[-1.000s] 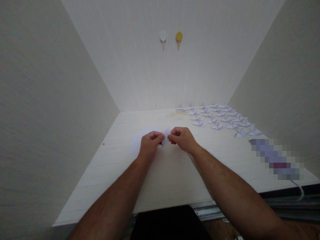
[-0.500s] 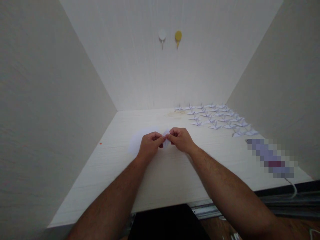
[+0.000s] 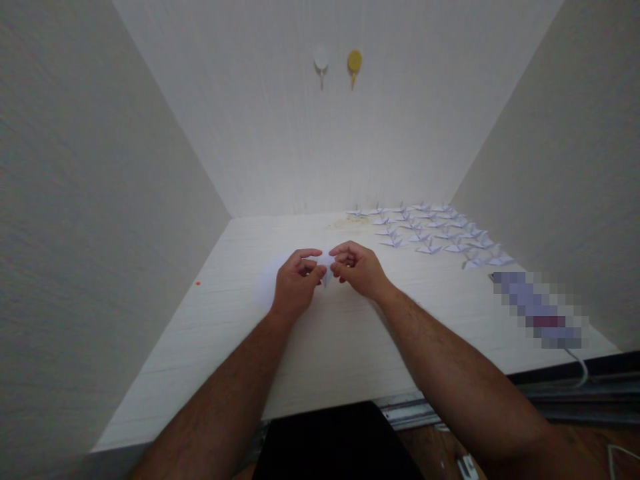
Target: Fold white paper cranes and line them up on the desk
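Note:
A small piece of folded white paper (image 3: 326, 278), pointed at its lower end, is between my two hands above the table. My left hand (image 3: 296, 283) has its thumb and fingertips at the paper's left edge. From the other side, my right hand (image 3: 363, 270) grips the right edge with curled fingers and thumb. Fingers cover part of the folds. Several white origami cranes (image 3: 429, 247) stand in rows beyond my right hand. Just left of my left hand is a pale bluish-white patch (image 3: 266, 279); whether it is paper or light I cannot tell.
The white tabletop (image 3: 340, 360) meets walls on three sides. A pixelated object (image 3: 537, 310) with a white cord (image 3: 583, 370) lies at the right. A white hook (image 3: 321, 60) and a yellow hook (image 3: 355, 61) are on the back wall. An orange speck (image 3: 198, 283) is at left.
My fingers have loosened from a tight pinch and spread somewhat around the folded paper, which now shows more of its surface. The camera view has shifted slightly.

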Motion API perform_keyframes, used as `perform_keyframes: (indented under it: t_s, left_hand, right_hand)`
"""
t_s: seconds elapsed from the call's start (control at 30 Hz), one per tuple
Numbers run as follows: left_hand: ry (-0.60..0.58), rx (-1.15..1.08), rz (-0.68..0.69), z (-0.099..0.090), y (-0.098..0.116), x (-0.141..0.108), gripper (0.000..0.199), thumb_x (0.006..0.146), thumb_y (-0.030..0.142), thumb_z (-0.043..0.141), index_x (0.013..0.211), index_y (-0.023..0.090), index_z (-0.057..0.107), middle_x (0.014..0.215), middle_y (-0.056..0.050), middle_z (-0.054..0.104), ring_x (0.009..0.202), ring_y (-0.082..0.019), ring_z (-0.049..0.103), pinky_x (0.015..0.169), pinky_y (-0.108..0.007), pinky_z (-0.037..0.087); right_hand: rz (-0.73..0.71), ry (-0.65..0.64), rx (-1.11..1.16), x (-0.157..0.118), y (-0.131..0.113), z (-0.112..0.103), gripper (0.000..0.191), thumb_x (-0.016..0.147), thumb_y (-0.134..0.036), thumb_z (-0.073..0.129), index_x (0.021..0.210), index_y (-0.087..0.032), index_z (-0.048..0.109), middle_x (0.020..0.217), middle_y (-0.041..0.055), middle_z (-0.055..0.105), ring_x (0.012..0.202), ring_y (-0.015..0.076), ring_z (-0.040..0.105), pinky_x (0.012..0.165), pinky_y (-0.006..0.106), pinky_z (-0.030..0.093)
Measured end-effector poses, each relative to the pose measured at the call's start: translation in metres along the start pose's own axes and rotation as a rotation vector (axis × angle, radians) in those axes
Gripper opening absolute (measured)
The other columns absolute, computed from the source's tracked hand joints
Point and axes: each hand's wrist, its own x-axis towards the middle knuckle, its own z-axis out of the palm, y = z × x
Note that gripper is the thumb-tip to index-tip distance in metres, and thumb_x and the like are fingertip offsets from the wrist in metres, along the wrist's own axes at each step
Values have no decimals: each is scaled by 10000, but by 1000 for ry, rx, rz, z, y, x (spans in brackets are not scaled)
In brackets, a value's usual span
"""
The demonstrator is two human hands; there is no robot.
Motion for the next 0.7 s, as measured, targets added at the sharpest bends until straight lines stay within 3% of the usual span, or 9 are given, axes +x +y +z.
perform_keyframes:
  t_s: [0.3, 0.5, 0.7]
  left_hand:
    - [24, 34, 19, 2, 0, -2, 246, 697, 268, 732, 922, 183, 676, 659, 16, 650, 540, -103, 575, 529, -226, 472]
    - [11, 32, -14, 4, 4, -2, 202, 686, 234, 709, 874, 172, 670, 627, 14, 650, 511, -109, 582, 513, -230, 477]
    - [-5, 19, -54, 5, 8, -2, 132, 662, 191, 690, 781, 176, 635, 529, 38, 611, 459, -114, 574, 485, -226, 454]
  right_hand:
    - [72, -54, 43, 0, 1, 1, 237, 663, -216, 678, 855, -192, 541, 629, -59, 581, 508, 91, 562, 442, 209, 489]
    - [67, -52, -42, 0, 2, 1, 164, 696, -217, 637, 811, -197, 523, 524, -70, 559, 444, 96, 549, 420, 193, 426]
    - [19, -32, -28, -3, -2, 2, 124, 690, -216, 641, 787, -195, 567, 550, -66, 542, 456, 80, 515, 423, 185, 378]
